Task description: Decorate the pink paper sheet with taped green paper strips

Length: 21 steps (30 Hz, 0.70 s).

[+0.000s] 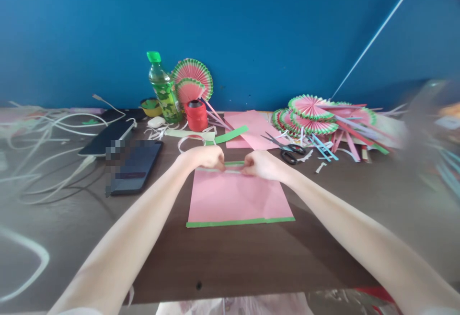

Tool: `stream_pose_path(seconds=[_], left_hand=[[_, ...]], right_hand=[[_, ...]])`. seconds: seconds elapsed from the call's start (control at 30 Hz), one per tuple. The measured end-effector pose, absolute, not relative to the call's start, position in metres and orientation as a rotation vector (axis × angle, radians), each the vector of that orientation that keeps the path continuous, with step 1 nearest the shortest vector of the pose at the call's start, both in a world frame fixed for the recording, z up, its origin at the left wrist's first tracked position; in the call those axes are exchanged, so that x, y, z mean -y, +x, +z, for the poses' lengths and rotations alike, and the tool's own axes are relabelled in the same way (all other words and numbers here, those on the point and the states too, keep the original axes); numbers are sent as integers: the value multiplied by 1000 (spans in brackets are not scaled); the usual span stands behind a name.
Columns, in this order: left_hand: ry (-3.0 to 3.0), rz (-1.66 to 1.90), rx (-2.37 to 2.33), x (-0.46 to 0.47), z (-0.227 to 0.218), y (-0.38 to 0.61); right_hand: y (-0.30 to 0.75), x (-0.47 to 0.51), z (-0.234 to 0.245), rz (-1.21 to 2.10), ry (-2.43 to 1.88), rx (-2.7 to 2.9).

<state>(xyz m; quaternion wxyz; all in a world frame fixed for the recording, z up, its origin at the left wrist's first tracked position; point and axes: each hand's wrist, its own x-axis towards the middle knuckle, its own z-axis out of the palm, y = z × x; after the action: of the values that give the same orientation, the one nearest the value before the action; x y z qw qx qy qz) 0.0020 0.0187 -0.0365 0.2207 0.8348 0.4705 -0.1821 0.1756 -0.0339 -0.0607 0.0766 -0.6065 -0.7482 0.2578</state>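
A pink paper sheet (237, 195) lies flat on the dark table, with green strips along its near and far edges. At its far edge a narrow whitish strip (233, 171) runs between my two hands. My left hand (212, 158) is closed, thumb and fingers together at the strip's left end. Facing it, my right hand (261, 164) is closed likewise on the right end. Whether the strip is stuck to the paper, I cannot tell. Just beyond my left hand are a tape roll (190, 143) and a loose green paper strip (232, 134).
Black-handled scissors (293, 153), pink sheets (251, 128) and a pile of folded paper fans (311, 109) lie behind and right. A green-capped bottle (165, 92) and red spool (196, 115) stand at the back. Phones (138, 171) and white cables (53, 128) occupy the left.
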Motion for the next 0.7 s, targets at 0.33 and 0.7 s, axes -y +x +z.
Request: stream_pose_path(seconds=[0.33, 0.7], left_hand=[[2302, -509, -1349, -15, -34, 4], [2305, -509, -1370, -13, -34, 6]], right_hand=[[175, 33, -61, 776, -1810, 2230], [176, 32, -63, 719, -1818, 2265]])
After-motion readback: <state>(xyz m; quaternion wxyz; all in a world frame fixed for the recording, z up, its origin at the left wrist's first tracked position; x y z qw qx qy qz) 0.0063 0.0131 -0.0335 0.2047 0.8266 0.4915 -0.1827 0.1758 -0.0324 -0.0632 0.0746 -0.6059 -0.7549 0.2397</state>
